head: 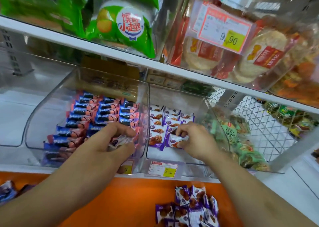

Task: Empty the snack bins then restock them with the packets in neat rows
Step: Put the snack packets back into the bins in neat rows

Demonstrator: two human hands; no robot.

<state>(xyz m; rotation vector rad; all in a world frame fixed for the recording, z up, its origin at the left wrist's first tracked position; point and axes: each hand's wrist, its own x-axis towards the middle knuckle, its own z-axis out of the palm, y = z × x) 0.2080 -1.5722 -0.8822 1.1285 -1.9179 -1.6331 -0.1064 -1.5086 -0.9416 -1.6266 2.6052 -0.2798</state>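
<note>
The restocking is well on its way, but it is not finished. On the shelf (96,170) stand two clear bins side by side. The left bin (43,109) holds blue packets (96,113) laid in three neat rows from the back wall to the front edge, so this bin looks almost full. The right bin (209,116) holds purple packets (162,123) in rows only in its back and left part; its front part and right side are bare, so this bin seems about half done.

The left hand (114,140) is at the front right corner of the left bin, and its grip pinches one packet (119,141) between thumb and fingers. The right hand (195,140) is inside the right bin, near the front end of the rows, and its fingers curl round a purple packet (176,139) that it sets down there.

Below the shelf, on the orange bench (120,201), a loose pile (191,207) of purple packets lies near the front edge; these must yet go into the right bin. At the left edge of the bench a few more packets (6,190) show, blurred. I judge the emptying is done, and what is left is mostly filling the right bin.
</note>
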